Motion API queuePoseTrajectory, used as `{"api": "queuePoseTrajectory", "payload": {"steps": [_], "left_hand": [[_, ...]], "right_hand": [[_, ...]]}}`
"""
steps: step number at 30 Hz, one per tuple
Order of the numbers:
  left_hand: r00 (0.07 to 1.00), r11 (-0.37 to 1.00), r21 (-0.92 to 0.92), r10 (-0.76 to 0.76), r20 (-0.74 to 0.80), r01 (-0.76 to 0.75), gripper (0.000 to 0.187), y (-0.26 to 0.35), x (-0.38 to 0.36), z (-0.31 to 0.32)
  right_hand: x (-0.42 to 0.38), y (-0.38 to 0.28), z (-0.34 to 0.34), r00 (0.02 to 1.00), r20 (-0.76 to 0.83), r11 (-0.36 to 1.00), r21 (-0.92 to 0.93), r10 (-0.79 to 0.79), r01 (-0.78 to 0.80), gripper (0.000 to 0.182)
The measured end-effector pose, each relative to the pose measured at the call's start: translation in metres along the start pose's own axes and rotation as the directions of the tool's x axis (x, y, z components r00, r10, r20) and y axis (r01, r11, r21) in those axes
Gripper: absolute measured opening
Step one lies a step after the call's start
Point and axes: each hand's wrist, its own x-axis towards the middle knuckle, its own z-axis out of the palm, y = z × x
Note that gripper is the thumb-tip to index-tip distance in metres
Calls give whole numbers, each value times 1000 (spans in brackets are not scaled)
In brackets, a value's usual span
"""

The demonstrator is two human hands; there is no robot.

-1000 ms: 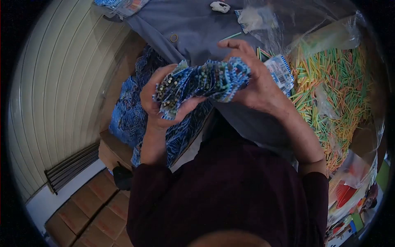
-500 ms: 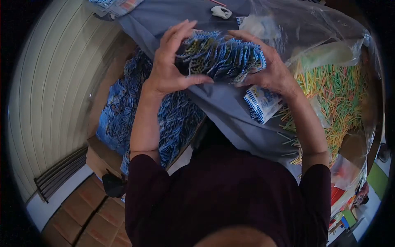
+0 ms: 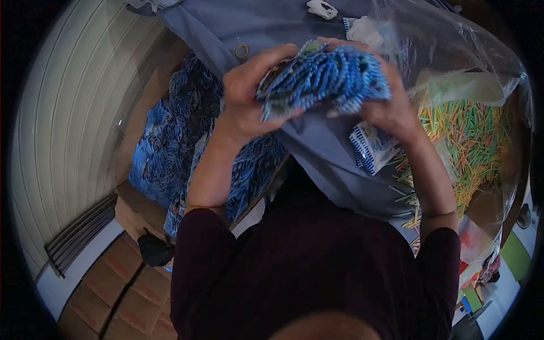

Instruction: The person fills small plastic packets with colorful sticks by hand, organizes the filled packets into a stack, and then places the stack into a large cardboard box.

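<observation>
Between my two hands is a thick stack of blue-and-white packets, zigzag edges facing me, slightly blurred. My left hand grips its left end, with the thumb below and the fingers behind. The right end is clasped by my right hand, whose fingertips are partly hidden behind the stack. Below my right hand, a single blue-and-white packet lies on the grey cloth. A yellowish rubber band rests on the cloth beyond my left hand.
To the left stands a cardboard box filled with rows of similar blue packets. Many coloured thin sticks lie in clear plastic at right. A white crumpled item sits at the back. Brown cartons stand lower left.
The stack has tilted and moved slightly right and nearer, its zigzag edges now turned more toward me. The rubber band has come into view on the cloth.
</observation>
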Motion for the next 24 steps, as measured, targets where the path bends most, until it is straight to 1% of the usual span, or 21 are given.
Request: {"api": "queuePoseTrajectory", "payload": {"steps": [1, 2, 4, 5, 6, 8, 9, 11, 12, 13, 14, 15, 16, 17, 18, 19, 20, 21, 22, 23, 24], "left_hand": [[983, 987, 27, -162, 91, 161, 65, -10, -7, 4], [984, 989, 30, -150, 92, 148, 65, -11, -8, 4], [981, 978, -97, -177, 83, 185, 68, -15, -11, 5], [965, 977, -48, -196, 174, 207, 75, -13, -8, -4], [965, 978, -46, -193, 176, 204, 75, -9, -3, -8], [967, 980, -105, -145, 209, 169, 85, 2, 7, -14], [966, 979, -107, -147, 212, 172, 85, 11, 13, -16], [963, 993, 64, -114, 244, 101, 103, 29, 27, -19], [965, 992, 72, -119, 234, 105, 103, 38, 33, -17], [963, 977, 199, -125, 238, 78, 110, 47, 38, -10], [963, 941, 334, -142, 230, 59, 117, 55, 39, -1], [967, 892, 453, -105, 233, -12, 110, 50, 34, 11], [975, 873, 487, -111, 194, 3, 105, 49, 31, 21], [981, 849, 528, -121, 152, 23, 99, 47, 29, 27], [968, 853, 508, -213, 133, 118, 93, 48, 29, 27], [948, 855, 475, -295, 118, 207, 86, 48, 32, 26], [943, 845, 492, -308, 127, 210, 78, 48, 33, 27], [937, 837, 503, -322, 138, 214, 70, 46, 33, 29], [933, 813, 525, -347, 93, 250, 70, 47, 32, 29], [940, 809, 550, -322, 116, 209, 60, 49, 31, 31], [945, 805, 570, -294, 147, 162, 50, 49, 30, 33]], "right_hand": [[0, 8, 4, 992, 16, 991, -46, 125, -124, 75], [-1, 8, 7, 992, -5, 992, 20, 124, -124, 78], [4, 7, 4, 995, -22, 994, -38, 101, -102, 81], [-1, 4, 8, 994, -27, 992, -71, 104, -106, 84], [-3, 5, 9, 997, -41, 989, -130, 72, -77, 89], [-1, 10, 9, 996, -48, 987, -136, 74, -80, 90], [-3, 10, 10, 995, -47, 986, -133, 91, -96, 92], [-4, 8, 9, 994, -47, 987, -117, 102, -107, 90], [-3, 7, 9, 993, -45, 989, -101, 106, -111, 88], [-4, 7, 9, 995, -27, 990, -98, 98, -100, 88], [-8, 6, 8, 992, -52, 987, -107, 111, -116, 84], [-8, 5, 8, 992, -58, 987, -108, 114, -120, 80], [-9, 1, 9, 980, -70, 980, -48, 187, -191, 62], [-13, 9, 9, 979, -61, 973, -116, 193, -199, 54], [-14, 18, 8, 979, -60, 962, -186, 193, -201, 47], [-13, 17, 8, 979, -52, 958, -202, 197, -203, 41], [-14, 16, 7, 977, -49, 951, -223, 206, -212, 35], [-17, 25, 2, 983, -47, 960, -209, 178, -184, 32], [-18, 32, 0, 988, -49, 968, -196, 150, -156, 30], [-14, 30, 3, 989, -78, 977, -165, 126, -138, 29], [-15, 33, -1, 993, -41, 980, -159, 111, -116, 29]]}}
